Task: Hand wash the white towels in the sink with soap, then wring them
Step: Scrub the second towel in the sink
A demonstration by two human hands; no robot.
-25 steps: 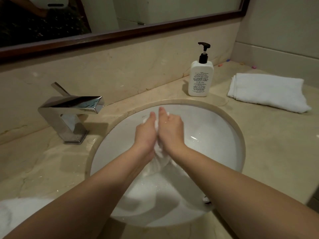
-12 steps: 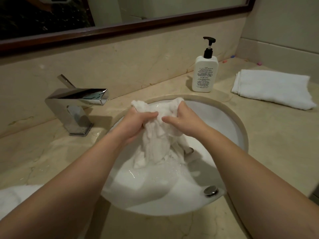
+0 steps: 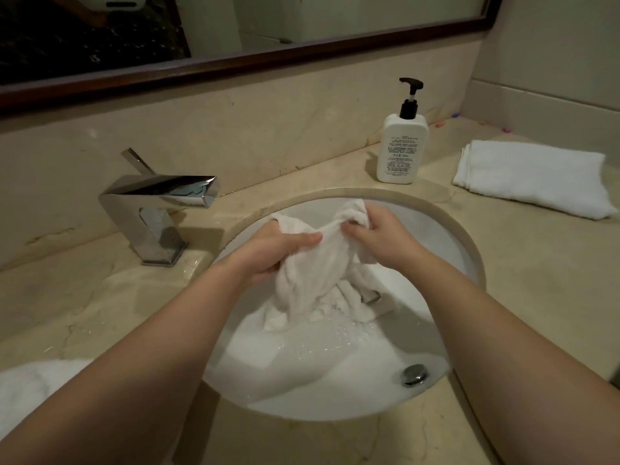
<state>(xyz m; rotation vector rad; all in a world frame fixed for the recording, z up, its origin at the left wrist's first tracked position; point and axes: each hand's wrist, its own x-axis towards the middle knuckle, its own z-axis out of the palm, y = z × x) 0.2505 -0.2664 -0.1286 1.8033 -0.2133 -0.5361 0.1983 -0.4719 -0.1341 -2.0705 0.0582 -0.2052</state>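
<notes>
Your left hand [image 3: 281, 250] and right hand [image 3: 375, 236] both hold the wet white towel [image 3: 318, 273] above the round sink [image 3: 469, 256]. The left grip is curled round a bunch of cloth at the towel's left upper corner, thumb lying across the front of the fabric. The right grip pinches the other upper corner, fingers folded into the cloth near the sink's back rim. Between your 2 hands the towel sags in a short curve, and the rest hangs in twisted folds, its lower end touching the white basin wall. Droplets speckle the basin just below the cloth. The metal drain stopper [image 3: 415, 374] sits near the sink's front rim, apart from the towel.

On the beige marble surface [image 3: 520, 297], a chrome faucet [image 3: 161, 213] stands left of the sink with its spout pointing toward the basin. A white pump bottle [image 3: 401, 147] with a black pump stands upright just behind the sink's back rim. A folded white towel [image 3: 533, 177] lies toward the surface's back right corner. Another white cloth [image 3: 30, 394] rests at the surface's front left edge, partly hidden by your left forearm.
</notes>
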